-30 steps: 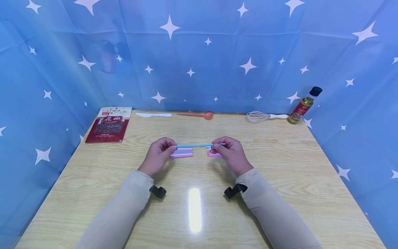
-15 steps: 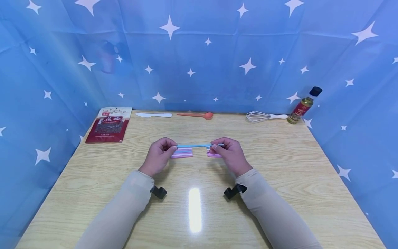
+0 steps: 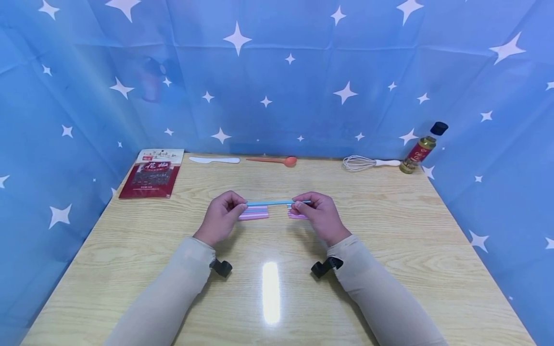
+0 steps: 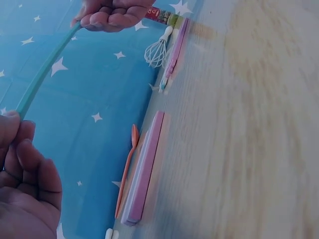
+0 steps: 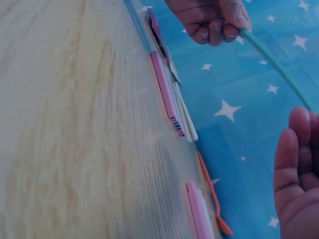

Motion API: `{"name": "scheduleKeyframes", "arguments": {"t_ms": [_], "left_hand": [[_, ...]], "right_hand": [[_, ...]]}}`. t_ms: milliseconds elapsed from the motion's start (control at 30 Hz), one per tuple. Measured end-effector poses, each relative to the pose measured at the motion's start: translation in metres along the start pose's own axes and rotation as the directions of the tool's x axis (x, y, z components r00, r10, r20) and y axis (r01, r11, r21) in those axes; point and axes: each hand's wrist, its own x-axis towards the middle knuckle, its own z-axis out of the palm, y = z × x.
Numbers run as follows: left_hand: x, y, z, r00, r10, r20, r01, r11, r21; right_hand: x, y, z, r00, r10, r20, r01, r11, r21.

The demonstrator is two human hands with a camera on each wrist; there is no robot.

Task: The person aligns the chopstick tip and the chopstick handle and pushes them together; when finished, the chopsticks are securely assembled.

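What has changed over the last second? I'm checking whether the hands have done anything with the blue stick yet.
Very little. The right hand has slid slightly leftward along the blue stick, so less of the stick's right end pokes out past its grip. The left hand keeps pinching the other end in the same place. The pink strips on the table beneath, and the items along the back edge, have not moved.

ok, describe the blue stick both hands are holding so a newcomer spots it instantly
On the wooden table, look at mid-table, where the left hand and right hand meet. The thin blue stick spans between them, each grip pinching one end, lifted above the pink and pastel sticks. It alone is off the table.
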Motion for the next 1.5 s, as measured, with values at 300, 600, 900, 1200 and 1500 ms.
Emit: {"name": "scheduleKeyframes", "arguments": {"t_ms": [300,600,900,1200,1500], "left_hand": [[0.012,-0.014,-0.032,0.985,-0.079,-0.154,0.097,0.988,0.117],[0.017,-0.028,-0.054,0.938,-0.198,-0.285,0.263,0.941,0.214],[0.016,-0.032,-0.061,0.901,-0.264,-0.346,0.363,0.893,0.265],[0.017,-0.032,-0.063,0.869,-0.292,-0.400,0.420,0.863,0.282],[0.017,-0.032,-0.066,0.857,-0.314,-0.408,0.438,0.861,0.257]], "right_hand": [[0.010,0.004,-0.022,0.996,0.031,-0.089,-0.043,0.989,-0.139],[0.020,0.013,-0.056,0.993,0.082,-0.089,-0.104,0.952,-0.289],[0.025,0.018,-0.073,0.994,0.061,-0.095,-0.092,0.926,-0.365],[0.026,0.020,-0.075,0.992,0.074,-0.102,-0.113,0.886,-0.449],[0.024,0.018,-0.071,0.981,0.175,-0.080,-0.190,0.806,-0.561]]}}
